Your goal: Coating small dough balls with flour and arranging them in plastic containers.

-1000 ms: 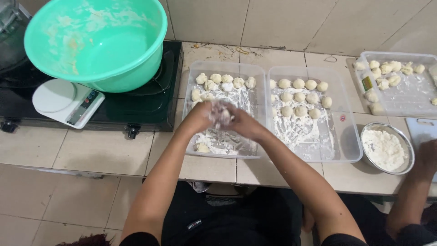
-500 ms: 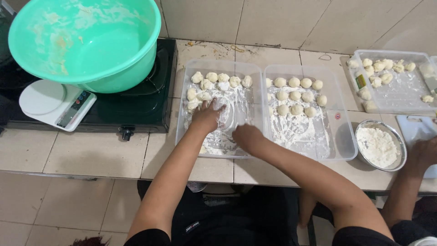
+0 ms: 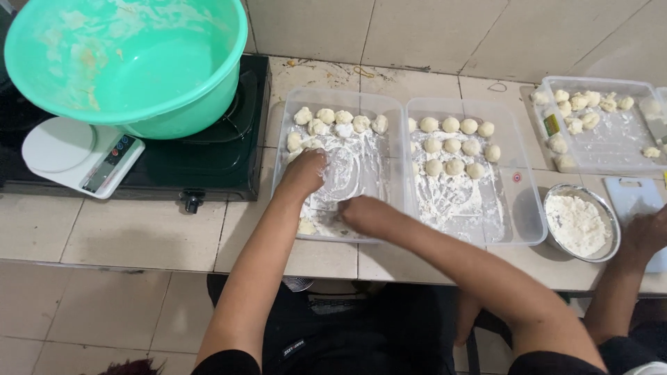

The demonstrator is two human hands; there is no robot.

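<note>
- Two hands in the near floured tray (image 3: 288, 132): left hand (image 3: 306, 172) palm-down by the dough balls (image 3: 326, 125) at the far end, fingers curled loosely, nothing visibly held, though the underside is hidden.
- Right hand (image 3: 363, 212) low at the tray's near edge, fingers tucked toward the flour; cannot tell if they pinch the dough piece (image 3: 306, 226) in the near corner or just rest beside it.
- Doing it well, my judgement: keep fingers dusted, roll each piece lightly, set it in line with the row, not touching its neighbours.
- Second tray (image 3: 517, 222) just to the right, two rows of balls (image 3: 451, 146), flour smeared on its floor.
- Metal bowl of flour (image 3: 581, 223) further right, near a co-worker's hand (image 3: 646, 236).
- Third tray (image 3: 604, 142) far right with more balls.
- Green basin (image 3: 139, 62) sits on the stove (image 3: 208, 160), kitchen scale (image 3: 80, 153) beside it.
- All on a tiled tabletop (image 3: 139, 232).
</note>
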